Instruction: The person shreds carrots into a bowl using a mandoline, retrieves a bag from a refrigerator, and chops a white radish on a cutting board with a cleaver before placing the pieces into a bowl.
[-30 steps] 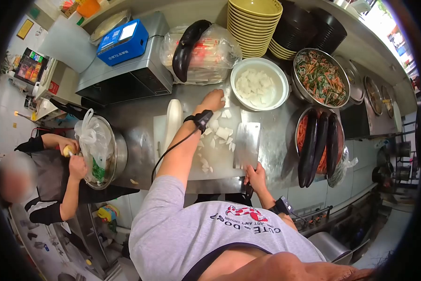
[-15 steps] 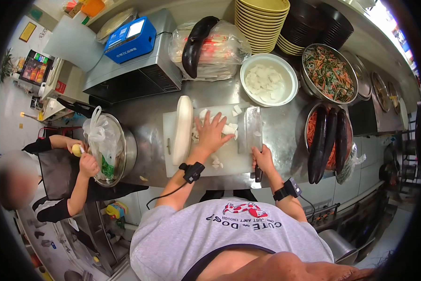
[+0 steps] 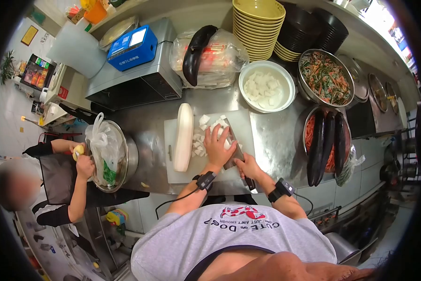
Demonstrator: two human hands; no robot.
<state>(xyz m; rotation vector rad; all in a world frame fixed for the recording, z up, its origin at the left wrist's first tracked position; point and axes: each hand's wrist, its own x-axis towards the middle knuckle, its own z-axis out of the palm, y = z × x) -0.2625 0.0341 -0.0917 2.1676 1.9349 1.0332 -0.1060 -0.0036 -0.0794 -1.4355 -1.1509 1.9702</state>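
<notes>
My right hand (image 3: 248, 167) is closed around the handle of a cleaver (image 3: 238, 153), whose blade slants up and left across the white cutting board (image 3: 244, 126). Beside the blade, my left hand (image 3: 218, 149) lies over cut white chunks (image 3: 216, 124) with its fingers spread, touching them; its fingertips are close against the blade. More small white pieces (image 3: 199, 146) lie left of that hand. A long, peeled white vegetable (image 3: 183, 138) rests lengthwise on the board's left side. The blade's lower edge is partly hidden by my left hand and the chunks.
Behind the board stands a white bowl (image 3: 266, 108) of white chunks. Dark eggplants (image 3: 329, 140) lie across a bowl of orange shreds at right. A metal basin (image 3: 131, 157) with plastic bags stands left, where a co-worker (image 3: 56, 187) holds a yellowish item. A microwave (image 3: 135, 84) sits behind.
The cleaver has moved left and tilted, from beside the chunks to against them under my left hand. My right hand has come closer to the left hand.
</notes>
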